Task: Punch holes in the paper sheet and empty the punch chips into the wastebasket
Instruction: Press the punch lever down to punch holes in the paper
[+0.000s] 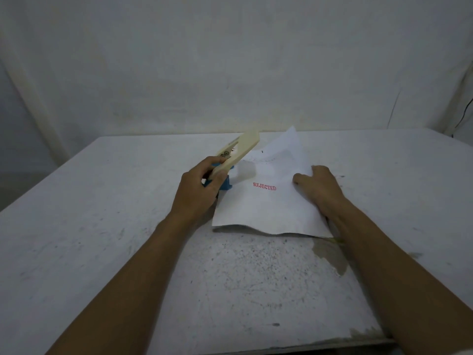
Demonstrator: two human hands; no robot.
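On the white tabletop point(102, 226), near the middle, lies the paper point(266, 206) with a red word point(264, 186) stamped on it. Its far corner curls up toward 12 o'clock, and its near edge lifts a little off the tabletop.

At the paper's 10 o'clock corner is the punch point(231, 160). It has a blue base and a long cream handle. The handle points up and away toward 1 o'clock, so the punch looks open and not pressed down. The paper's left edge seems to sit right at the punch, but I cannot tell if it is inside the slot.

The left hand point(202, 187) is wrapped around the near end of the handle, with the fingers curled over the top. It is the hand closest to the punch. Its arm comes in from 7 o'clock.

The right hand point(318, 187) rests on the paper's right side, at 3 o'clock from the red word. Its fingers are bent and press down on the sheet. I cannot tell if it pinches the edge. Its arm comes in from 5 o'clock.

I think the next move is to slide the paper's left edge into the punch, then push the handle down. No wastebasket can be seen.
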